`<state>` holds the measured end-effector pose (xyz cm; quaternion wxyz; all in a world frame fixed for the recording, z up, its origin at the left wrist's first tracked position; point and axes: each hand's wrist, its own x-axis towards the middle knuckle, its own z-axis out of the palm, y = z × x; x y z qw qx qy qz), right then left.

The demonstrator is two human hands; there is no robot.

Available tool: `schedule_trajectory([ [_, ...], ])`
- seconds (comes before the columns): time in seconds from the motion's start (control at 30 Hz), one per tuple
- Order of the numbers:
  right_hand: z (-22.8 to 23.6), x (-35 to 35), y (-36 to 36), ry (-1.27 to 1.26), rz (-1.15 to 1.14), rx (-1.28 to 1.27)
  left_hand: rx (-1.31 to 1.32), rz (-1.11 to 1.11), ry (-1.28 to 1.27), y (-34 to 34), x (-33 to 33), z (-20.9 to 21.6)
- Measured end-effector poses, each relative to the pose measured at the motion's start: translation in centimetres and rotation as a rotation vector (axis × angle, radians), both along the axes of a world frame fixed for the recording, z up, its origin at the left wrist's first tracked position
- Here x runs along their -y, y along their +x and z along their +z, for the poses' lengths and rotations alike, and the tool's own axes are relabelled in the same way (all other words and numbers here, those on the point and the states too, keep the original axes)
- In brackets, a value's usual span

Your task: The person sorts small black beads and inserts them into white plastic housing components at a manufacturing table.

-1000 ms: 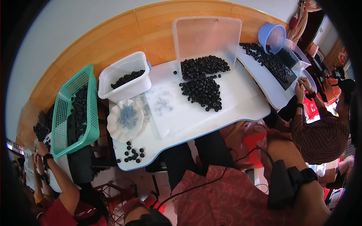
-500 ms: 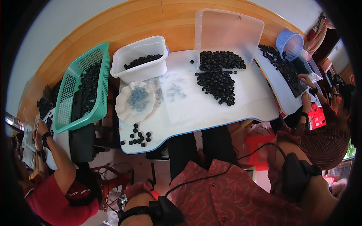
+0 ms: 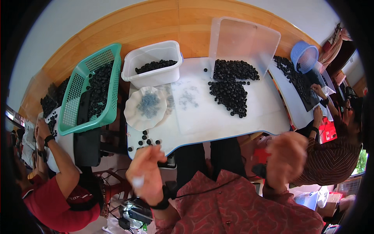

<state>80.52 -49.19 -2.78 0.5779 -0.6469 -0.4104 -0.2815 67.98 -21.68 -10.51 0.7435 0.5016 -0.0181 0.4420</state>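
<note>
My left hand [image 3: 147,173] is raised just off the table's near left corner, below a few loose small black round parts [image 3: 145,137]. Its fingers look half bent and apart, with nothing seen between them; a white patch, possibly tape, shows on it. To the right of my lap, my right hand [image 3: 286,158] hangs in the air past the table's front edge. Motion smears its fingers. A scalloped cream dish [image 3: 132,117] holds tiny bluish-clear bits. Farther off, a heap of black ring-like parts [image 3: 230,95] spills from a tipped clear plastic bin [image 3: 245,39].
Behind the dish stands a white tub [image 3: 156,81] with black parts inside. A green mesh basket [image 3: 111,97] is at left. Co-workers sit on both sides, one in a red shirt [image 3: 66,206], one in a striped shirt [image 3: 331,163]. A blue basket [image 3: 304,56] lies tipped at far right.
Both my hands have come up into view from below, the left one now covering some loose parts near the corner. The whole scene has shifted slightly right and down.
</note>
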Motion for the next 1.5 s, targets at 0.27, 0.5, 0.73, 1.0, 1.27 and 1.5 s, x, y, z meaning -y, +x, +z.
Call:
schedule_trajectory([
  [0.27, -11.7, -4.0, 4.3, -0.444, -0.046, -0.266, -0.483, 0.096, -0.102, 6.5, 0.4, -8.8],
  [0.5, -15.1, -7.2, 5.0, -0.520, 0.086, -0.406, -0.616, 0.277, 0.269, 8.2, 0.3, -12.3],
  [0.73, -15.9, -11.9, 9.1, -0.684, -0.032, -0.134, -0.626, 0.363, 0.462, 8.3, 1.0, -11.6],
  [1.0, -17.5, -15.9, 11.7, -0.743, -0.105, -0.098, -0.614, 0.372, 0.497, 8.3, 0.8, -11.8],
  [1.27, -17.9, -16.9, 11.6, -0.506, 0.021, -0.384, -0.569, 0.400, 0.530, 8.2, 0.4, -12.4],
  [1.5, -18.7, -16.4, 11.5, -0.551, -0.108, -0.402, -0.572, 0.408, 0.554, 8.1, 0.4, -12.3],
])
